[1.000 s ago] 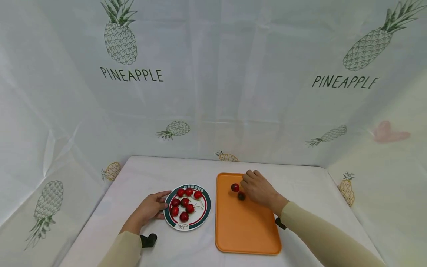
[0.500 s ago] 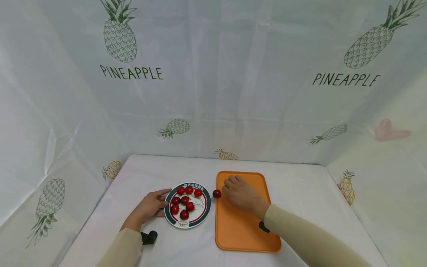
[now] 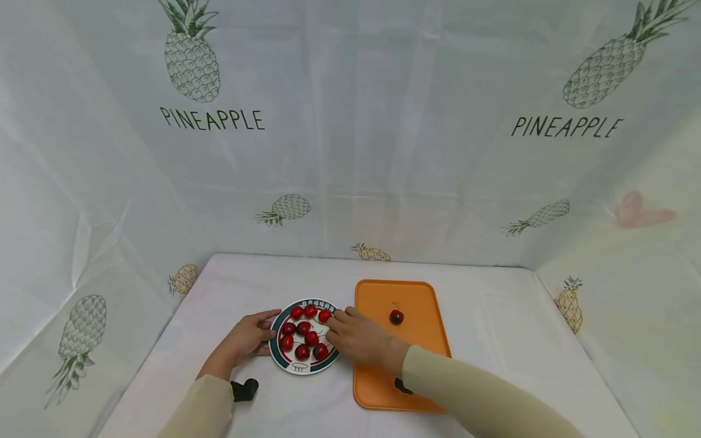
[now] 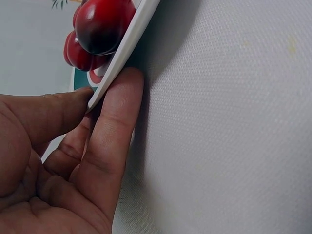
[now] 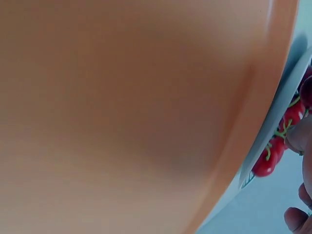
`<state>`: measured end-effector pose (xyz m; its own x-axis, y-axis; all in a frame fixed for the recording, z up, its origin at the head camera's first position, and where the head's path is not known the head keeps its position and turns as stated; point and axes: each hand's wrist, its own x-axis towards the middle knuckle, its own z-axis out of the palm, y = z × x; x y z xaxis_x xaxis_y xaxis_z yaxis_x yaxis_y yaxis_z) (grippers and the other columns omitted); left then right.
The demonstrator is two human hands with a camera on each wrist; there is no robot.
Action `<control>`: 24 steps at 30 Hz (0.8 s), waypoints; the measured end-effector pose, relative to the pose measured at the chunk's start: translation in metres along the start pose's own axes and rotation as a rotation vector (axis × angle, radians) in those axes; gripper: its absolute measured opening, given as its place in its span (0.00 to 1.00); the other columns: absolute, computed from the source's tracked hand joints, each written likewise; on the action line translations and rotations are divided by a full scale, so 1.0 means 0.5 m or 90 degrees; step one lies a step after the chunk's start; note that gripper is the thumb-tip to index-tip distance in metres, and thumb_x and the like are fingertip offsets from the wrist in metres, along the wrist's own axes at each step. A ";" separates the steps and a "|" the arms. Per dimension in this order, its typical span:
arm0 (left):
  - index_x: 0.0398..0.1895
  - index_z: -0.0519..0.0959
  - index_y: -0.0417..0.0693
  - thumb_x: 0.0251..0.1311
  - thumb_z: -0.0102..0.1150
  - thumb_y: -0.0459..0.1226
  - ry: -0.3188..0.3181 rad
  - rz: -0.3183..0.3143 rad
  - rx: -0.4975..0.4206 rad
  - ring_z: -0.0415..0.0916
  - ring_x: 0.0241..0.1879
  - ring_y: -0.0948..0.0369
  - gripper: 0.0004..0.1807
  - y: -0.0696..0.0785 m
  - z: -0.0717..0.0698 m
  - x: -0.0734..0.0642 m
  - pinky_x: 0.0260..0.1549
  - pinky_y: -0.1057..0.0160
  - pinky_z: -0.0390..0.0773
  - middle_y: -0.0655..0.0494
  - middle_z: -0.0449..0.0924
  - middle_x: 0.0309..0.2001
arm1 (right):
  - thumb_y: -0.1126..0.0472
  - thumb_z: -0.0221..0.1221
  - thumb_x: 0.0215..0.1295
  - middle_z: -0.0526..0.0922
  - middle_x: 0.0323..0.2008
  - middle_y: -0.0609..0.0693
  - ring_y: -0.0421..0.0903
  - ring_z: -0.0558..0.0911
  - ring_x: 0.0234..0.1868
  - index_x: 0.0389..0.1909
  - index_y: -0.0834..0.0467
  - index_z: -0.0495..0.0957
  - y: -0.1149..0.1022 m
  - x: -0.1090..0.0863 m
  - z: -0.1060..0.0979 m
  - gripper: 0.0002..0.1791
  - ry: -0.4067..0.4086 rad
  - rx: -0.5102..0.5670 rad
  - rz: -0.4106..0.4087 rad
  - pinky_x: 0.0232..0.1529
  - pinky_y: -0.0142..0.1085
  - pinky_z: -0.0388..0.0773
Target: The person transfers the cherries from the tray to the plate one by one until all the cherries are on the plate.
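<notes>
My left hand [image 3: 245, 336] grips the left rim of a round plate [image 3: 284, 365], white with a green and red border. The left wrist view shows the thumb on top and fingers underneath that rim. Several red cherries [image 3: 303, 329] with green stems lie on the plate. Over the plate's right side, my right hand [image 3: 358, 338] has its fingertips together, pinching a dark red cherry [image 3: 320, 351] by its stem, low at the plate's lower right. The pinch itself is mostly hidden. A single dark cherry [image 3: 397, 317] lies on the orange tray [image 3: 383, 389].
The tray stands just right of the plate, with a narrow strip of white tablecloth [image 3: 306, 401] between them. A pineapple-print curtain [image 3: 383, 152] rises behind and along both sides of the table. Black wrist mounts [image 3: 244, 390] sit below both hands.
My right hand has moved left from the tray to the plate, carrying a cherry by its stem. One cherry stays on the tray. My left hand has kept its hold on the plate.
</notes>
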<state>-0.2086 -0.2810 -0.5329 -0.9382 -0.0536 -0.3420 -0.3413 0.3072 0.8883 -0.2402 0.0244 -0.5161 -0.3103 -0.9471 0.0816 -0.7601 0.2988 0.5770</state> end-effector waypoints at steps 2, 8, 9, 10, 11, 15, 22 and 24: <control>0.77 0.71 0.46 0.70 0.55 0.23 0.001 0.004 0.000 0.84 0.38 0.56 0.32 -0.004 0.001 0.001 0.37 0.54 0.91 0.39 0.75 0.55 | 0.44 0.67 0.71 0.76 0.47 0.43 0.45 0.71 0.50 0.52 0.47 0.78 -0.005 0.006 -0.001 0.16 0.004 -0.004 -0.010 0.49 0.34 0.70; 0.77 0.71 0.46 0.70 0.55 0.23 0.002 0.010 -0.004 0.85 0.39 0.56 0.32 -0.008 0.002 0.003 0.37 0.53 0.91 0.39 0.75 0.55 | 0.44 0.65 0.72 0.75 0.45 0.43 0.45 0.69 0.50 0.53 0.46 0.78 -0.010 0.017 0.002 0.16 -0.008 -0.011 -0.014 0.48 0.34 0.68; 0.77 0.71 0.46 0.70 0.55 0.23 0.002 0.009 -0.005 0.85 0.39 0.56 0.32 -0.008 0.002 0.003 0.37 0.54 0.91 0.39 0.75 0.55 | 0.44 0.65 0.72 0.74 0.45 0.43 0.45 0.69 0.50 0.53 0.46 0.77 -0.010 0.018 0.003 0.16 -0.011 -0.011 -0.014 0.48 0.34 0.68; 0.77 0.71 0.46 0.70 0.55 0.23 0.001 0.009 -0.005 0.84 0.39 0.56 0.32 -0.008 0.002 0.003 0.37 0.54 0.91 0.39 0.75 0.54 | 0.44 0.65 0.72 0.74 0.45 0.43 0.45 0.69 0.50 0.53 0.46 0.77 -0.011 0.019 0.004 0.17 -0.014 -0.013 -0.015 0.48 0.34 0.68; 0.77 0.71 0.46 0.70 0.55 0.23 0.001 0.008 -0.004 0.84 0.39 0.56 0.32 -0.007 0.001 0.003 0.37 0.54 0.91 0.39 0.75 0.54 | 0.44 0.66 0.72 0.74 0.45 0.44 0.45 0.69 0.50 0.54 0.46 0.77 -0.011 0.020 0.005 0.17 -0.018 -0.015 -0.016 0.48 0.35 0.68; 0.77 0.71 0.45 0.70 0.55 0.23 -0.002 0.004 -0.005 0.85 0.39 0.56 0.32 -0.003 -0.001 0.002 0.37 0.53 0.91 0.39 0.76 0.54 | 0.43 0.65 0.72 0.75 0.46 0.44 0.45 0.69 0.50 0.55 0.46 0.77 -0.012 0.023 0.010 0.18 -0.026 -0.031 -0.019 0.48 0.35 0.69; 0.77 0.70 0.45 0.69 0.56 0.23 -0.010 -0.009 0.006 0.86 0.38 0.56 0.33 0.007 -0.004 0.003 0.35 0.53 0.91 0.39 0.80 0.55 | 0.43 0.64 0.73 0.75 0.46 0.44 0.45 0.69 0.51 0.56 0.46 0.77 -0.015 0.026 0.015 0.18 -0.033 -0.042 -0.025 0.49 0.34 0.70; 0.77 0.70 0.46 0.69 0.57 0.23 -0.010 -0.012 0.008 0.86 0.38 0.56 0.33 0.008 -0.004 0.003 0.34 0.53 0.91 0.39 0.81 0.56 | 0.43 0.63 0.74 0.75 0.46 0.44 0.46 0.69 0.51 0.56 0.47 0.77 -0.013 0.025 0.014 0.18 -0.029 -0.032 -0.020 0.48 0.34 0.70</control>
<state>-0.2115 -0.2815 -0.5290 -0.9308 -0.0451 -0.3628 -0.3576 0.3183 0.8780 -0.2431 0.0115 -0.5245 -0.3135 -0.9492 0.0272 -0.7404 0.2623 0.6189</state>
